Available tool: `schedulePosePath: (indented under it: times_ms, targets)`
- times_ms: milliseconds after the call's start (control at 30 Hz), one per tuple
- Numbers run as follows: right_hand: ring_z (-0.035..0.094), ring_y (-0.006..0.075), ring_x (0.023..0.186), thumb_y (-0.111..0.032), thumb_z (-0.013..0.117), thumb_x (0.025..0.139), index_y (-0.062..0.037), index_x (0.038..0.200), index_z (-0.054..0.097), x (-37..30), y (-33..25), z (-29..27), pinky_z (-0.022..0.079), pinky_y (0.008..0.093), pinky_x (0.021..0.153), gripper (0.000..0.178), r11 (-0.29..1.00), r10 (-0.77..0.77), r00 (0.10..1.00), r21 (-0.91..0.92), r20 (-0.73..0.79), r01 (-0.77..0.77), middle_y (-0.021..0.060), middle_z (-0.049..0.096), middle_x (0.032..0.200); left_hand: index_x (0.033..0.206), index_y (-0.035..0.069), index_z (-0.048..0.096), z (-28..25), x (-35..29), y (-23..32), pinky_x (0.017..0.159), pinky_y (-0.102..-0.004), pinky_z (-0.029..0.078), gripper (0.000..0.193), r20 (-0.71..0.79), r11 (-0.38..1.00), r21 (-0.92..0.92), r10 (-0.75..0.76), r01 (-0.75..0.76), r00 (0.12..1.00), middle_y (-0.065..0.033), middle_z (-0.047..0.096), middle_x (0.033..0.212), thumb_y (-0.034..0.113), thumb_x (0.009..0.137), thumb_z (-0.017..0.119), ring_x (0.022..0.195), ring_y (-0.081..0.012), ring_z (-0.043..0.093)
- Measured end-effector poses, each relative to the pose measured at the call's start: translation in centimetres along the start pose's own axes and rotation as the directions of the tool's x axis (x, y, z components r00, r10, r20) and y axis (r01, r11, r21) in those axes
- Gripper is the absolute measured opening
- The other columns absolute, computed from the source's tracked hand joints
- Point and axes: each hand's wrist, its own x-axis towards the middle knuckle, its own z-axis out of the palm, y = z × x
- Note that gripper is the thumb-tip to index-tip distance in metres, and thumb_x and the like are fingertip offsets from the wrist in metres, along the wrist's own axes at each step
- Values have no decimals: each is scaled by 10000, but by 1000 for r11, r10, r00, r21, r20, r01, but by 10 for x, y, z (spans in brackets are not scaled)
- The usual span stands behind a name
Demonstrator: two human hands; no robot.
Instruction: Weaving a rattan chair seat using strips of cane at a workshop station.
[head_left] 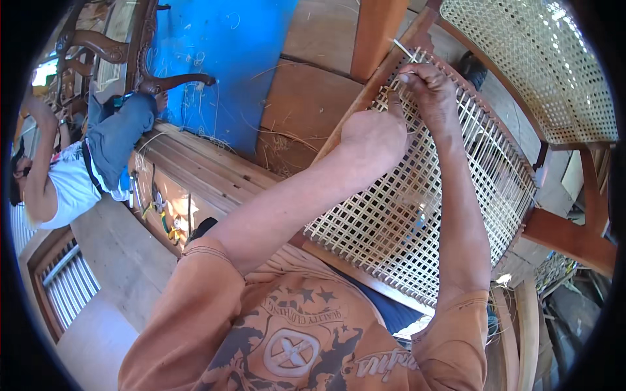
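A cane chair seat, woven in an open grid inside a wooden frame, lies in front of me. Over its far left part is my left hand, its index finger stretched toward the weave and the other fingers curled. Whatever those curled fingers hold, if anything, is hidden. Just beyond, my right hand is closed, thumb and index finger pinched together over the far edge of the weave. A thin cane strand seems to be in that pinch. Near it, a pale strip end sticks up at the frame. Loose parallel strands run along the seat's right side.
Another woven cane panel stands at the upper right. A blue sheet with cane scraps lies at the far left, beside stacked wooden planks. Pliers-like tools rest nearby. Another person sits at the left by carved furniture.
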Motion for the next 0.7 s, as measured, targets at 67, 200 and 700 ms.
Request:
schedulePosePath:
  times_ms: [67,200,700]
  targets:
    - [548,70,727,-2,625,808,-28,896,656,2,8,9,470,222,675,97,1000,9,999,0,33,-9,15,628,811,1216,-183,368,7,4,-5,596,-359,525,512,-3,1000,11,2,-2,1000,-142,671,767,130,819,446,700,-261,665]
    - [548,62,754,-7,611,823,-22,898,648,4,13,12,476,223,699,85,999,3,997,-49,81,1,-5,618,815,1175,-166,417,13,9,-8,638,-355,529,446,3,1000,25,-14,14,1000,-147,673,812,103,820,437,761,-261,666]
    - [609,162,761,26,602,799,-40,918,640,14,-6,4,487,256,704,142,931,-180,925,-245,335,270,82,629,840,925,23,674,7,13,-4,701,-349,528,245,89,999,37,-20,17,996,-131,674,906,100,814,470,856,-243,659]
